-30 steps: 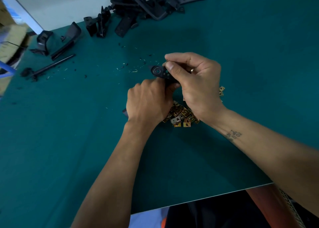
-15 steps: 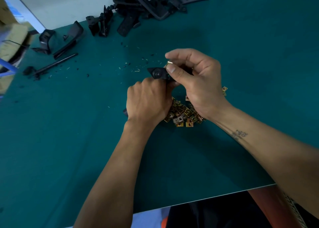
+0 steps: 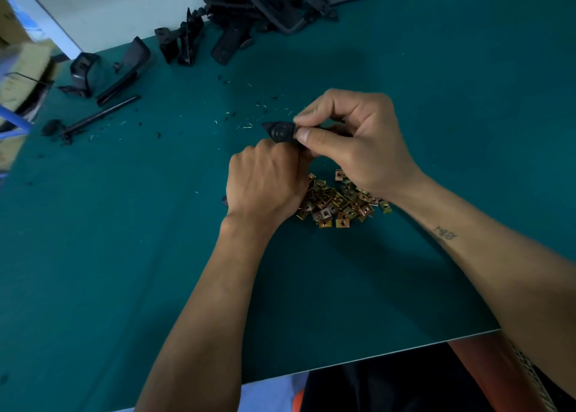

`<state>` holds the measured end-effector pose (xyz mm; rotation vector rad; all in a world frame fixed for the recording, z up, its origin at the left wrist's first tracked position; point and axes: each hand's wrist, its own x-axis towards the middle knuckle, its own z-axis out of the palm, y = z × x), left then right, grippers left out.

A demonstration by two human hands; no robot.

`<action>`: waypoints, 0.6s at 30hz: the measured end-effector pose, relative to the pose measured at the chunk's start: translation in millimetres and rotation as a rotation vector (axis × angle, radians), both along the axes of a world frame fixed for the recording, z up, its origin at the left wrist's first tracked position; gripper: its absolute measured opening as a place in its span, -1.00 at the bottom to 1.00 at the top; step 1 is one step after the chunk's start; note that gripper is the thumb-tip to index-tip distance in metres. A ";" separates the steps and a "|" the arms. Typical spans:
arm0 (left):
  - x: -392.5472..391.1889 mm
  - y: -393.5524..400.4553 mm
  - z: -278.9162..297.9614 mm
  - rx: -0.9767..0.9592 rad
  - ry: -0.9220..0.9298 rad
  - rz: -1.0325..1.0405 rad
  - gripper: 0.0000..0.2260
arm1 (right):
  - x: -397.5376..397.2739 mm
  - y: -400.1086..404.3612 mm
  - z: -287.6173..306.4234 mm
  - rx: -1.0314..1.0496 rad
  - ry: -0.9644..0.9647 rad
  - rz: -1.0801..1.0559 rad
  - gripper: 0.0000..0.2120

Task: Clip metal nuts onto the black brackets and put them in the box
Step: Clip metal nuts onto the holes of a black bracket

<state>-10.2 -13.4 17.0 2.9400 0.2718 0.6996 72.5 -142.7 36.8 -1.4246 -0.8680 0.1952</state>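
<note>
My left hand grips the lower part of a black bracket, whose round-bossed tip sticks out above my knuckles. My right hand pinches the right side of that tip between thumb and forefinger; any metal nut there is hidden under the fingertips. A heap of several gold and silver metal clip nuts lies on the green table just below and between my wrists. No box is in view.
A pile of loose black brackets lies along the table's far edge. More black parts and a thin black rod sit at the far left. Small chips litter the green mat. The near table edge runs in front of me.
My right thumb and forefinger have slid left along the bracket tip and closed tighter on it. My left hand has held its grip in place.
</note>
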 end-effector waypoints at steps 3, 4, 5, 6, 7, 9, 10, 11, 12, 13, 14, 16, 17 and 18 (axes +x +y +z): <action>-1.6 3.6 -1.4 0.047 0.033 -0.006 -0.79 | 4.3 -3.3 3.9 -0.099 -0.030 0.066 -0.96; -2.4 4.9 -0.6 0.069 0.041 -0.003 -0.82 | 4.9 -3.5 4.6 -0.119 -0.041 0.081 -0.95; -2.9 6.1 0.1 0.085 0.049 0.005 -0.85 | 5.2 -3.1 5.0 -0.134 -0.054 0.084 -0.95; -2.9 6.9 0.7 0.091 0.066 0.020 -0.86 | 5.4 -2.6 5.5 -0.146 -0.076 0.079 -0.96; -2.5 7.5 1.2 0.089 0.084 0.037 -0.86 | 4.6 -1.4 5.4 -0.157 -0.109 0.066 -0.98; -0.8 8.0 2.4 0.065 0.093 0.081 -0.84 | 0.9 1.2 3.3 -0.164 -0.199 0.015 -0.90; -0.1 8.2 3.5 0.048 0.076 0.110 -0.81 | -0.5 2.5 1.9 -0.167 -0.274 -0.010 -0.83; 0.3 8.3 4.8 0.033 0.044 0.138 -0.77 | -1.4 3.5 -0.8 -0.177 -0.389 -0.046 -0.74; 0.5 7.9 6.0 0.021 0.000 0.157 -0.74 | -1.7 3.9 -4.3 -0.196 -0.532 -0.086 -0.67; 1.1 6.8 7.6 0.012 -0.049 0.172 -0.71 | -1.4 4.0 -7.1 -0.209 -0.679 -0.130 -0.64; 1.2 4.9 8.8 0.006 -0.095 0.189 -0.68 | -0.1 3.3 -8.5 -0.194 -0.797 -0.175 -0.63; 0.4 1.8 10.0 0.000 -0.177 0.224 -0.66 | 4.1 2.1 -8.1 -0.119 -0.951 -0.255 -0.71; 0.5 1.0 10.1 -0.003 -0.211 0.231 -0.67 | 5.7 2.0 -7.4 -0.081 -0.994 -0.295 -0.75; 0.2 0.5 10.4 -0.003 -0.238 0.231 -0.67 | 7.2 1.7 -6.6 -0.047 -1.011 -0.328 -0.78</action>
